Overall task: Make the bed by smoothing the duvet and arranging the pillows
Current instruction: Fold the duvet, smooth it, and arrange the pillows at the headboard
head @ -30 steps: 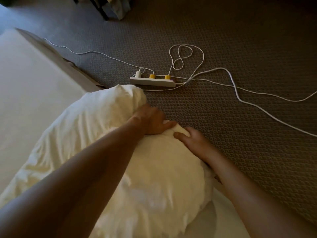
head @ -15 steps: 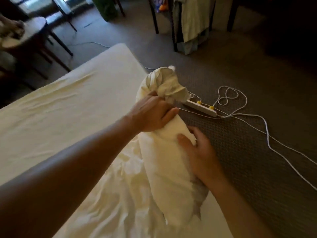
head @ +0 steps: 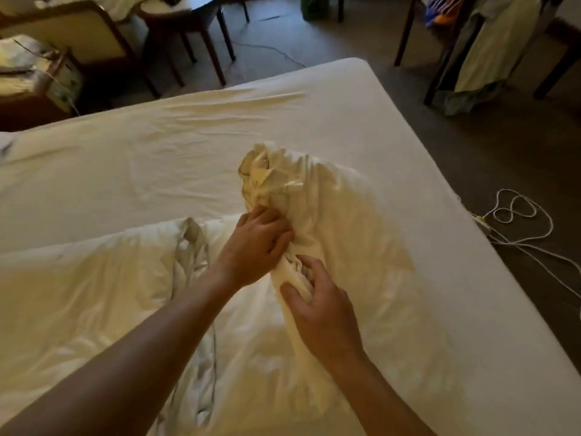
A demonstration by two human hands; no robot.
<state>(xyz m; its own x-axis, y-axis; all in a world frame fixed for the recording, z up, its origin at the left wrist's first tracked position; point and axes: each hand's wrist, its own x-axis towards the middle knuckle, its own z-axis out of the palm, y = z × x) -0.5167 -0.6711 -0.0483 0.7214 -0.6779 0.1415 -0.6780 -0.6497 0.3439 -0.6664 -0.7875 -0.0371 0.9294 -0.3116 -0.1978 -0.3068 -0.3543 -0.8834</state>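
Note:
A cream duvet (head: pixel 355 221) lies bunched on the bed (head: pixel 157 146), its crumpled end raised near the middle. My left hand (head: pixel 257 243) grips a fold of the duvet just below that bunched end. My right hand (head: pixel 317 313) is closed on gathered fabric a little nearer to me. More of the duvet (head: pixel 78 294) spreads flat over the near left of the bed, with a grey-edged seam (head: pixel 191 247) running through it. The far half of the bed shows only a wrinkled cream sheet. No pillow is clearly visible.
A power strip with white cables (head: pixel 515 212) lies on the carpet by the bed's right edge. Wooden chairs (head: pixel 94 33) and a round table (head: pixel 195 7) stand beyond the far side. Clothes hang on a rack (head: pixel 481 42) at the far right.
The view has swung left from the floor onto the bed. Both hands have carried the bunched duvet from the bed's right edge over toward the middle, still gripping it.

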